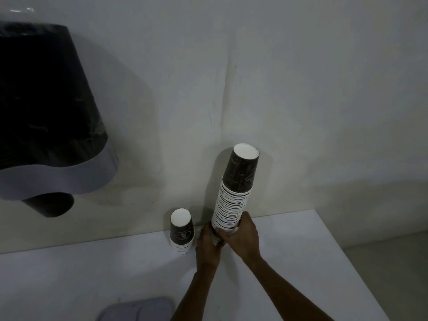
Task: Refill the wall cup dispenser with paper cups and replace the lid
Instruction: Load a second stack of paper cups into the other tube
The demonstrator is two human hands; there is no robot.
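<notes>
A tall stack of upside-down dark paper cups [234, 200] stands near the wall on the white table [289, 251]. Both hands wrap its lower end: my left hand [207, 246] on the left side, my right hand [240, 235] on the front and right. A short stack of the same cups [181, 230] stands just to the left, apart from the hands. The wall cup dispenser [46, 117], dark and see-through with a grey band and a cup poking out below, hangs at the upper left. A grey lid [136, 309] lies at the table's near edge.
A pale wall [278, 77] rises right behind the table. The table's right edge [342, 251] runs diagonally toward me, with floor beyond it.
</notes>
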